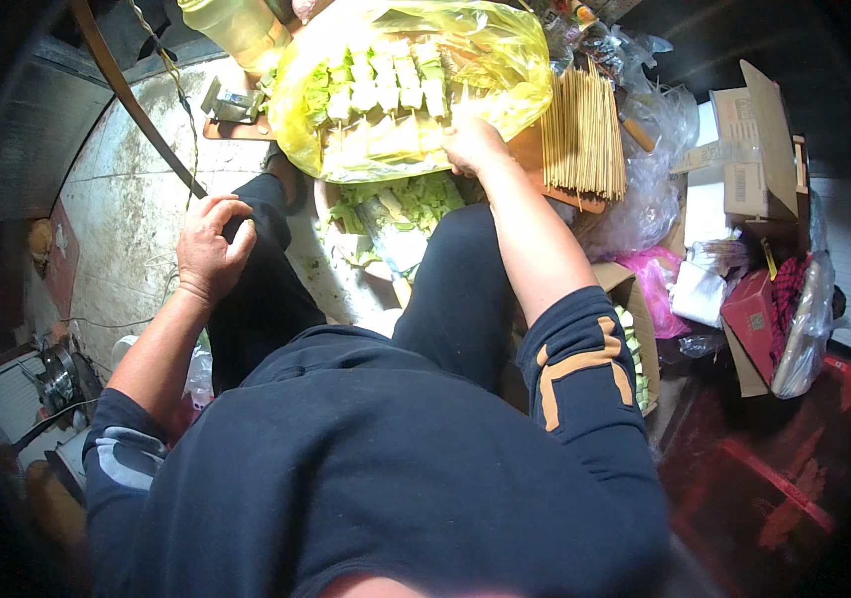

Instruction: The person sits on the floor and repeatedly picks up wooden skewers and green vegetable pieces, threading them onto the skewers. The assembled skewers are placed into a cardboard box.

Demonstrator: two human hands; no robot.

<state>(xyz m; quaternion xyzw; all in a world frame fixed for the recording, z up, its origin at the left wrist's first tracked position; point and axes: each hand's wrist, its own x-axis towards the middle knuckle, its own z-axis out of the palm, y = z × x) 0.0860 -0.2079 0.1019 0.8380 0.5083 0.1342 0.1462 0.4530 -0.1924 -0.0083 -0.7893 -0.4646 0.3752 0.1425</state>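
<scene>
A yellow plastic bag lies spread before me. On it is a row of skewered pale-green vegetable pieces, their bare stick ends towards me. My right hand is at the bag's near right edge, beside the last skewer, with its fingers curled. Whether they pinch a stick or the plastic is hidden. My left hand rests on my left knee, holding nothing, with the thumb apart from the bent fingers. Below the bag, a bowl of green vegetable scraps stands between my legs. A knife lies across it.
Bamboo skewers lie bundled on a wooden board at the right. Beyond are clear plastic bags and an open cardboard box. Another box by my right leg holds cut green pieces. A cable hangs at the left.
</scene>
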